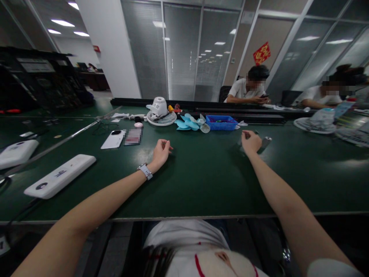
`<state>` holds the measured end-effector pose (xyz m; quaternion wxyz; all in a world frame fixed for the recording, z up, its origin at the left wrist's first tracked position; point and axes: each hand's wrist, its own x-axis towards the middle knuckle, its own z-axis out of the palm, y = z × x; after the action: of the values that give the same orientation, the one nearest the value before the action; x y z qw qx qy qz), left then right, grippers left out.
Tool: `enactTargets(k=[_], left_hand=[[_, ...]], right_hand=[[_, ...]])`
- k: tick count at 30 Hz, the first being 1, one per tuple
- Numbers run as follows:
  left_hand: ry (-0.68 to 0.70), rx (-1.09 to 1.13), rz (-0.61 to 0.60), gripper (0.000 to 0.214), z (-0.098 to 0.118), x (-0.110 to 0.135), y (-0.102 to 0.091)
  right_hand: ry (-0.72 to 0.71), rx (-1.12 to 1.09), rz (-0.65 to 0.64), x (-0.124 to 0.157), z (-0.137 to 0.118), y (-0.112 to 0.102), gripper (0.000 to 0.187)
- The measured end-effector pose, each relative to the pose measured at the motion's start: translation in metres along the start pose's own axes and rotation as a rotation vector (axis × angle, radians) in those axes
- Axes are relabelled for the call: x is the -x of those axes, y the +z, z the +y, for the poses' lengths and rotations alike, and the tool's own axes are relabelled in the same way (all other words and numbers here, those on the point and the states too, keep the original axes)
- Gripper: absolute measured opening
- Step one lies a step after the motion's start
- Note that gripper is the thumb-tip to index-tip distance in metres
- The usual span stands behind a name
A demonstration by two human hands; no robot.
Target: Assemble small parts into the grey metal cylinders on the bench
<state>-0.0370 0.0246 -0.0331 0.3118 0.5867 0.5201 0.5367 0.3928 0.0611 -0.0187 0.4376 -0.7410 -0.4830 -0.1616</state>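
Note:
My left hand [162,154], with a pale-strapped watch [145,171] on the wrist, is over the middle of the green table. Its fingers are curled in toward the thumb; whatever they may hold is hidden. Farther right, my right hand [251,142] is also closed, its fingers bent in, and I cannot make out what is in them. Just beside it on the right is a small silvery cylindrical part [267,141], partly covered by the hand. Light blue fan blades [188,122] and a blue tray [221,123] with small items inside lie beyond both hands.
A white fan housing with a round grille [161,117] stands at the back. To the left are a white phone [113,139] and a long white device [60,177] with a cable. Across the table sits a person [245,88] holding a phone; fan parts [319,121] lie far right.

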Motion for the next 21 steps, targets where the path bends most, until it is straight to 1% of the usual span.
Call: enactTargets(k=[2, 4, 8, 13, 16, 21], left_hand=[[0.012, 0.002, -0.001, 0.02, -0.003, -0.001, 0.0], [0.022, 0.005, -0.005, 0.022, -0.005, -0.002, 0.0], [0.013, -0.001, -0.005, 0.021, -0.004, -0.001, 0.0], [-0.007, -0.01, -0.001, 0.018, 0.003, 0.002, -0.001], [-0.007, -0.012, 0.004, 0.017, 0.005, 0.003, -0.001], [-0.021, -0.004, 0.008, 0.015, 0.006, 0.003, 0.0]], right_hand=[[-0.021, -0.009, -0.027, 0.003, 0.001, 0.004, 0.035], [0.001, -0.016, -0.064, 0.006, 0.002, 0.007, 0.04], [0.137, -0.032, -0.121, 0.008, 0.007, 0.014, 0.049], [0.26, -0.102, -0.149, 0.005, 0.014, 0.018, 0.049], [0.282, -0.107, -0.161, 0.004, 0.016, 0.019, 0.049], [0.28, -0.07, -0.178, 0.005, 0.016, 0.019, 0.051]])
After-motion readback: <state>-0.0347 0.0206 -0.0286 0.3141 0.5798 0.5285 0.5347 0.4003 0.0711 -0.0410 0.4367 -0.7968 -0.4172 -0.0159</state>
